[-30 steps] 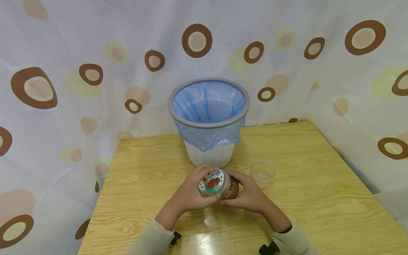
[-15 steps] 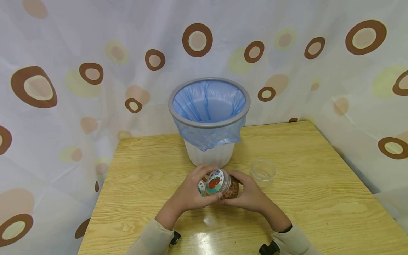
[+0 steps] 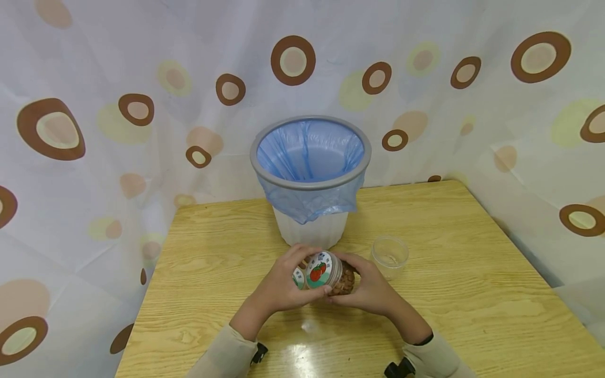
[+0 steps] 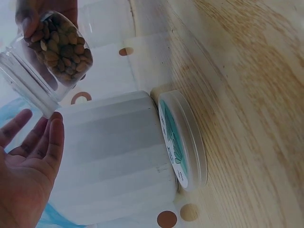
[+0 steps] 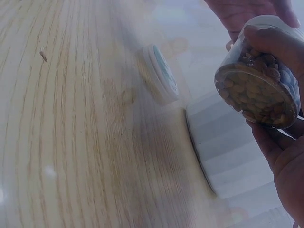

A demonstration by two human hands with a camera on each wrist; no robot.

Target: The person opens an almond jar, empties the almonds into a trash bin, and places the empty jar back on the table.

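Since the jar point(image 3: 344, 282) is tilted in the air before me, with its tomato-printed lid point(image 3: 316, 271) facing about nine o'clock, I judge that the step in hand is turning that lid; which way, I cannot tell. My left hand point(image 3: 282, 286) pinches its edge, thumb low and fingers high, while my right hand point(image 3: 372, 286) clasps the nut-filled body.

To do this well, I should let the right hand act as a steady clamp and spread the left fingertips evenly round the edge, so the threads turn without binding. Squeezing the clear wall too hard could flex it, and a steeper tilt might spill nuts if the lid came loose; bringing the mouth up towards twelve would be safer.

Counting up: one jar in my grasp, its nuts too many to number; two lids, the second point(image 3: 299, 279) lying on the table at my jar's nine o'clock; one clear container point(image 3: 393, 269), uncovered, between two and three o'clock; and one bin point(image 3: 312, 235) at twelve, wearing one blue liner point(image 3: 309, 203). All these stand on one table point(image 3: 217, 262), save the jar and its lid.
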